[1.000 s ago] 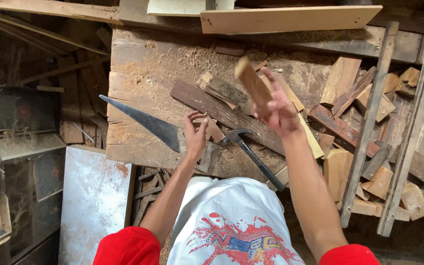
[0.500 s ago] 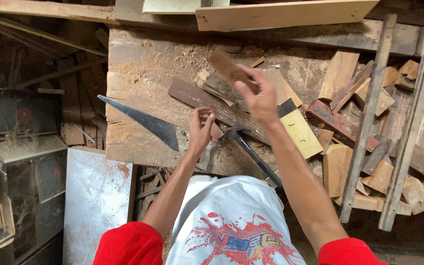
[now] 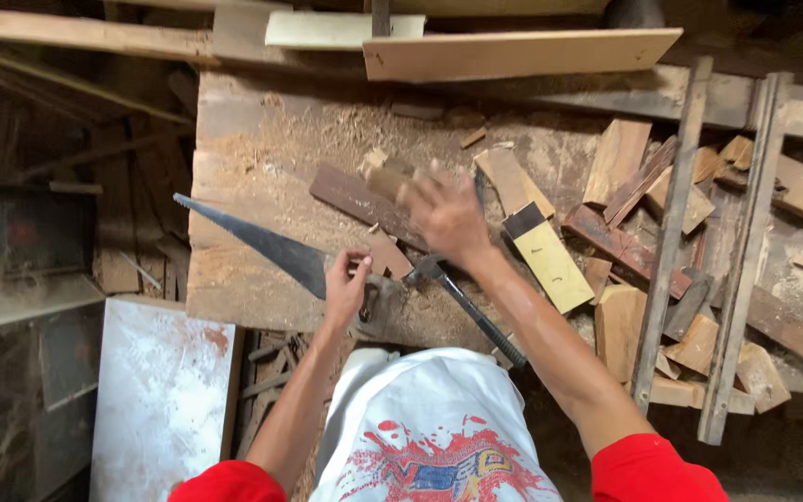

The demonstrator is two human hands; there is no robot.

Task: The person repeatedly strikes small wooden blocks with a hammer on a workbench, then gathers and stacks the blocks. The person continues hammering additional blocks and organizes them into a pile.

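Right hand (image 3: 446,216) blurred, fingers closed on a small wood block (image 3: 385,177) poking out toward ten o'clock above the dark plank (image 3: 355,199); left hand (image 3: 346,288), at seven o'clock from it, pinching a wood scrap (image 3: 388,253) beside the saw (image 3: 262,244).

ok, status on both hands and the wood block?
Right hand gripping small wood block over bench, blurred. Left hand resting at handsaw handle. Hammer and dark plank lie close beneath.
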